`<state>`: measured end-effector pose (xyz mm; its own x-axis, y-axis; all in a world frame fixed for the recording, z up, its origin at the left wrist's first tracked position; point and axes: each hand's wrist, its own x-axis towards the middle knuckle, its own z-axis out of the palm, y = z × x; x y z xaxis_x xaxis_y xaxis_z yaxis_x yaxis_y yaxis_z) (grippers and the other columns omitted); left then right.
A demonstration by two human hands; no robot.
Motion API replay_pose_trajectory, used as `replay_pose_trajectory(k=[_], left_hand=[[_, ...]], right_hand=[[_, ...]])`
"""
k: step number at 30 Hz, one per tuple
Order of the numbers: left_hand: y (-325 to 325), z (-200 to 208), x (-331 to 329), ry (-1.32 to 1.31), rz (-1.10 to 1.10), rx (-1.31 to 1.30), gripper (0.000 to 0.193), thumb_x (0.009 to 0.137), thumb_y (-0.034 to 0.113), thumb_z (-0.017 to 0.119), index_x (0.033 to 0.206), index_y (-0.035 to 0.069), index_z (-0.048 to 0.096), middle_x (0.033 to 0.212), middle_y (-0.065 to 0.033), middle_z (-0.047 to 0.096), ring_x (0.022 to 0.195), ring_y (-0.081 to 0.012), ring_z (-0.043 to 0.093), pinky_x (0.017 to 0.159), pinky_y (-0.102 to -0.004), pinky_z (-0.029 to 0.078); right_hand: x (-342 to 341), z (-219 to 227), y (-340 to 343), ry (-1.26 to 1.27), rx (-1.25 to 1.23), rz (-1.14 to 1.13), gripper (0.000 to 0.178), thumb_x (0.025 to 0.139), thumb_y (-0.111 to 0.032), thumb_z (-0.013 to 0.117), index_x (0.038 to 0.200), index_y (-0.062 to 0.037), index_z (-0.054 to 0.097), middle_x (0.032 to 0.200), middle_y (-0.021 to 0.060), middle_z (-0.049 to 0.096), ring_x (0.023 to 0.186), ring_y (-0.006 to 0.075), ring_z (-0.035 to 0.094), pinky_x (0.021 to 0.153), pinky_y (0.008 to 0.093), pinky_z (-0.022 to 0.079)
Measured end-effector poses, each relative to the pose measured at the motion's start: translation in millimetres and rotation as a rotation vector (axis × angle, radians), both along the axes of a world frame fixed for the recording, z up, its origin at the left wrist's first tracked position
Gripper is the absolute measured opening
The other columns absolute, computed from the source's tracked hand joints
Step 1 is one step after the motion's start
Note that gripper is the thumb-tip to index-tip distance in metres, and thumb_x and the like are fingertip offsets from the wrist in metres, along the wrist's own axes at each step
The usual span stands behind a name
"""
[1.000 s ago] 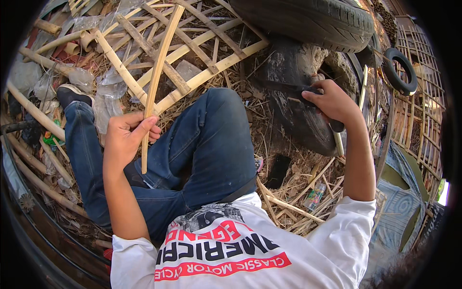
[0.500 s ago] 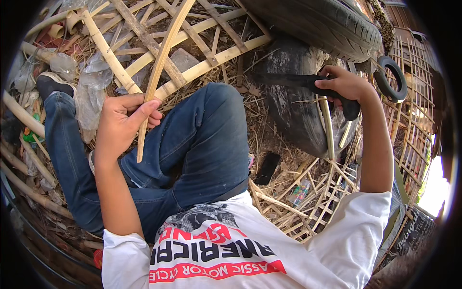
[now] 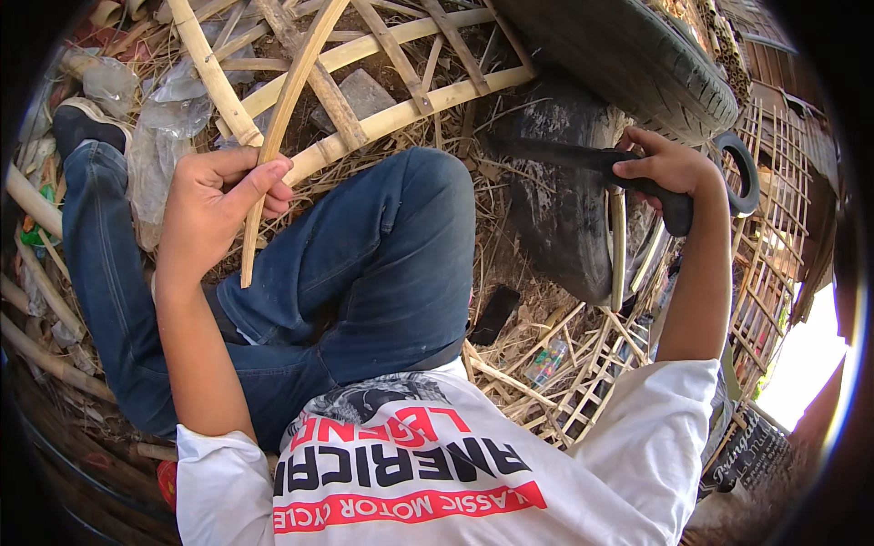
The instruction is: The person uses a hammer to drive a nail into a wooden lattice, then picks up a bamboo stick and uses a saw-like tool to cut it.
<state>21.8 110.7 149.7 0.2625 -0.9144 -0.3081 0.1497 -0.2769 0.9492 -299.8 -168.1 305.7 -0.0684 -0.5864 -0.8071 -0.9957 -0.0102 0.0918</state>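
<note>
Pinched between thumb and fingers of my left hand point(image 3: 217, 211) is a long, slightly bent bamboo strip point(image 3: 293, 91). Its lower end sticks out below the hand, above my thigh; its upper end leaves the top of the picture. Behind it lies a lattice of split bamboo point(image 3: 401, 114), its near rail passing close to my left fingers. Out to the right, my right hand point(image 3: 669, 168) is wrapped round the black curved handle of a dark-bladed cutting tool point(image 3: 560, 152). The blade points left, over a worn tyre; whether it is a knife or a saw I cannot tell.
A large tyre point(image 3: 628, 64) leans at the upper right above the worn tyre point(image 3: 555, 218). A black phone point(image 3: 496, 314) lies beside my knee. Woven bamboo point(image 3: 592, 391), a plastic bottle point(image 3: 548, 359) and clear plastic sheets point(image 3: 164, 173) litter the straw-covered ground.
My view has shifted slightly. My left hand still grips the bamboo strip, and my right hand still holds the tool out over the tyre.
</note>
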Motion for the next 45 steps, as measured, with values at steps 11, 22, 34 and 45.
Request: replay_pose_trajectory(k=[11,22,34,45], left_hand=[[6,-2,6,-0.017,0.0,0.041,0.021,0.087,0.014,0.065,0.087,-0.007,0.067,0.069,-0.0088,0.065,0.06,-0.0107,0.062,0.058,-0.0231,0.053],[-13,-8,-4,-0.007,-0.016,0.054,0.021,0.088,0.014,0.064,0.086,-0.006,0.067,0.069,-0.0077,0.065,0.06,-0.0102,0.062,0.057,-0.0227,0.052],[-37,5,-15,-0.062,-0.11,0.052,0.019,0.087,0.012,0.064,0.091,-0.007,0.067,0.069,-0.0085,0.065,0.061,-0.0118,0.063,0.058,-0.0236,0.052],[-22,19,-18,-0.104,-0.111,0.052,0.019,0.088,0.011,0.063,0.092,-0.007,0.066,0.07,-0.0082,0.064,0.062,-0.0118,0.062,0.059,-0.0238,0.052]], right_hand=[[-37,28,-4,-0.476,-0.363,0.049,0.044,0.078,-0.009,0.066,0.118,-0.0058,0.049,0.073,0.0063,0.062,0.054,0.0107,0.055,0.047,0.0254,0.043],[-52,-21,2,-0.587,-1.209,0.145,0.022,0.08,-0.022,0.073,0.089,-0.0023,0.071,0.064,-0.0001,0.06,0.049,0.005,0.048,0.048,0.0204,0.037],[-34,2,-4,-0.431,-0.793,0.089,0.028,0.08,-0.019,0.072,0.101,-0.0034,0.065,0.057,-0.0033,0.053,0.045,0.0028,0.045,0.039,0.0198,0.029],[-43,5,7,-0.432,-0.749,0.08,0.023,0.078,-0.017,0.072,0.092,-0.0028,0.06,0.062,0.0004,0.057,0.047,0.0046,0.046,0.043,0.0217,0.033]])
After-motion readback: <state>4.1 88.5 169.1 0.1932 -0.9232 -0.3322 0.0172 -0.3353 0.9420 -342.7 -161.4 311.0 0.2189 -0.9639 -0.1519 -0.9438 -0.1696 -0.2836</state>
